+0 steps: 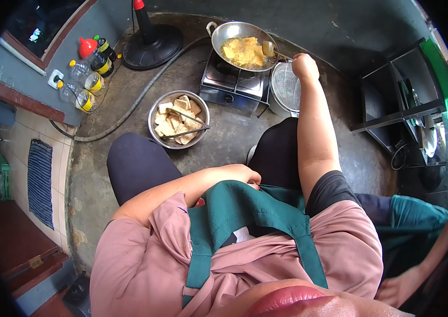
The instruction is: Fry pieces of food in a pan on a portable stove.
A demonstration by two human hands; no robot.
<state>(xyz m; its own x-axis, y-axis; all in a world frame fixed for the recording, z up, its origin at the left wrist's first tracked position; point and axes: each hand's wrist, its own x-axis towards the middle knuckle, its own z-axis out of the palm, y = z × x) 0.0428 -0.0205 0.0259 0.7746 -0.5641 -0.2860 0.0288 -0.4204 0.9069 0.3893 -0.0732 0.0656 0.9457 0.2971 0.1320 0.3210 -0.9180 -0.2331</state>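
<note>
My right hand (306, 66), at the end of my outstretched arm, is shut on the handle of a spatula (268, 48). Its head is inside the right side of a two-handled metal wok (233, 30). Golden pieces of food (245, 51) lie in bubbling oil there. Under the wok is a gas stove (230, 88) on the floor. My left hand (243, 174) rests in my lap by the green apron (239, 214), fingers curled and partly hidden. Before my knees stands a metal bowl (153, 132) of pale, coated chunks (176, 123), with metal tongs (190, 117) lying across them.
A wire strainer (285, 81) sits over a pot right of the stove. A grey hose (136, 101) curves along the floor. Bottles (89, 81) line the left wall near a black round base (152, 47). A metal rack (402, 119) stands right; another person's hand (400, 285) is lower right.
</note>
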